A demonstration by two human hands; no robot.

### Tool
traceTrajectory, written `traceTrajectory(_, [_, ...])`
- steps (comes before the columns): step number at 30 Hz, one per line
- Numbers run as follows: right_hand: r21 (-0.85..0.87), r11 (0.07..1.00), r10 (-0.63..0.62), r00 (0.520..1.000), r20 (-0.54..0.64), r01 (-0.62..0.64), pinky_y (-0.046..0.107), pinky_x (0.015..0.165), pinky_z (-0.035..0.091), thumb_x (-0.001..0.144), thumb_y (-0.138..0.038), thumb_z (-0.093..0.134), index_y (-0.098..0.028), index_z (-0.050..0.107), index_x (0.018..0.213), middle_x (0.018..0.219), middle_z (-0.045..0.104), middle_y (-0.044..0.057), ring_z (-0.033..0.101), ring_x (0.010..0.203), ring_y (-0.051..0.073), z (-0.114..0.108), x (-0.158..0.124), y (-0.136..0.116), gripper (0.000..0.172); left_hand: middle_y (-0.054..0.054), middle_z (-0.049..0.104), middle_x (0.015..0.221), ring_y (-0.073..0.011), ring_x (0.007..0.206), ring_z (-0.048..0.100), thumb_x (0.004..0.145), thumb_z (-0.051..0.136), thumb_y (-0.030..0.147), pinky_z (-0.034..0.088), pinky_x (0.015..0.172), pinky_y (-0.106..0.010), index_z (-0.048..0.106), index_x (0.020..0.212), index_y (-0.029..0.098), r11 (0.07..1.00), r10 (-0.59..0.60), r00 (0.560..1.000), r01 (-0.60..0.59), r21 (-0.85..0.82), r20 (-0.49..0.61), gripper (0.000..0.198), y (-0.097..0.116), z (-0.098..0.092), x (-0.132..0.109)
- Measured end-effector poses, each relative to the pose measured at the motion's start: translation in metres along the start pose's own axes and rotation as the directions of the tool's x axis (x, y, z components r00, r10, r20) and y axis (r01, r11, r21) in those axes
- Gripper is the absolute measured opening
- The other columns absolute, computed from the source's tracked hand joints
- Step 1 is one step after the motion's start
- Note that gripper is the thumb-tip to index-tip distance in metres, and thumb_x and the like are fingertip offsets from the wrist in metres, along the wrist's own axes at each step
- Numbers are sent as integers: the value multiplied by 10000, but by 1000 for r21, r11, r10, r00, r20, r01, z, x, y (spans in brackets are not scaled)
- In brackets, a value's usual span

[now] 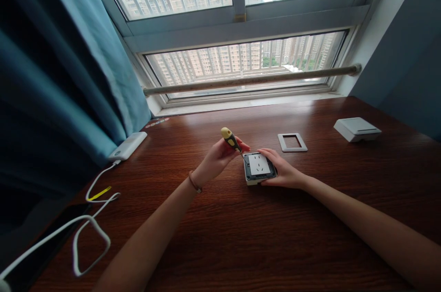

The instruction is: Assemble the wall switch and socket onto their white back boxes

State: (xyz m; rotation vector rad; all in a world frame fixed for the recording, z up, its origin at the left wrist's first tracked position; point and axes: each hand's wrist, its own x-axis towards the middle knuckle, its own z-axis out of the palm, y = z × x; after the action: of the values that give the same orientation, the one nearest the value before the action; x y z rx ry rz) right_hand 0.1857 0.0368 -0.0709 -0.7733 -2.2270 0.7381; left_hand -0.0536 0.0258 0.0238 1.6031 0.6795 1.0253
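A wall socket (259,164) with a white face and a dark frame sits in a white box on the brown table. My right hand (280,170) grips it from the right, thumb at the near side and fingers along the far edge. In my left hand (222,156) is a screwdriver (230,139) with a yellow and black handle. It leans, with its shaft running down to the left side of the socket's frame, where a screw hole seems to be. Just beyond my right hand lies a white cover frame (292,142) with a rectangular opening.
A white box-like switch or socket (357,128) lies at the far right of the table (220,237). On the left are a white power bank or adapter (128,146), its white cable (91,218), a yellow strip (99,193) and a blue curtain (113,85). A window stands behind.
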Motion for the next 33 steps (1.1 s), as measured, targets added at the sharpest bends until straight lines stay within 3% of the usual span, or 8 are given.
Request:
traceTrajectory(5, [-8, 1000, -4, 1000, 1, 4, 455, 1061, 263, 619, -441, 752, -200, 265, 1374, 1349, 313, 155, 291, 1273, 309, 1, 0, 1, 930, -83, 657, 956, -201, 923, 628, 771, 632, 210, 476, 885, -378, 541, 957, 134, 999, 16, 999, -14, 52, -41, 221, -2, 4, -1])
traceTrajectory(12, [-10, 1000, -8, 1000, 4, 8, 450, 1060, 267, 617, -457, 749, -205, 266, 1375, 1348, 317, 149, 297, 1269, 308, 1, 1, 3, 933, -35, 669, 789, -163, 757, 649, 627, 751, 247, 524, 744, -319, 521, 800, 136, 989, -15, 968, 52, 141, -251, 308, -12, 6, 17])
traceTrajectory(14, [-14, 1000, -10, 1000, 4, 10, 462, 1056, 266, 617, -453, 750, -208, 264, 1376, 1347, 322, 150, 299, 1267, 313, 1, 1, 3, 934, -29, 671, 767, -162, 738, 654, 601, 764, 239, 524, 730, -318, 521, 791, 134, 987, -49, 980, 77, 139, -193, 325, -10, 1, 28])
traceTrajectory(16, [-16, 1000, -11, 1000, 5, 11, 468, 1056, 266, 618, -446, 751, -209, 260, 1377, 1345, 325, 150, 300, 1266, 314, 1, 1, 2, 934, -51, 685, 797, -178, 758, 664, 618, 752, 226, 523, 735, -336, 530, 807, 124, 990, -108, 992, 113, 88, -61, 309, -6, -5, 37])
traceTrajectory(19, [-17, 1000, -7, 1000, 9, 7, 457, 1059, 268, 623, -436, 751, -205, 262, 1375, 1343, 326, 150, 303, 1265, 306, 0, 1, 1, 927, -101, 692, 885, -209, 832, 670, 674, 716, 209, 513, 771, -365, 537, 855, 112, 987, -159, 986, 158, 9, 59, 273, -3, -13, 39])
traceTrajectory(25, [-22, 1000, -1, 1000, 17, 2, 458, 1056, 271, 616, -450, 753, -199, 268, 1372, 1344, 327, 154, 301, 1267, 313, -1, 1, -1, 933, -133, 657, 1031, -237, 962, 643, 748, 662, 199, 481, 859, -405, 519, 970, 129, 962, -211, 974, 222, -159, 82, 273, -11, -23, 23])
traceTrajectory(33, [-34, 999, 17, 999, 33, -16, 450, 1061, 268, 619, -418, 758, -195, 255, 1378, 1344, 320, 155, 303, 1267, 305, -3, 1, -5, 938, -105, 660, 992, -240, 968, 636, 753, 659, 182, 469, 883, -420, 532, 949, 136, 943, -208, 973, 228, -243, 105, 238, -6, -26, 19])
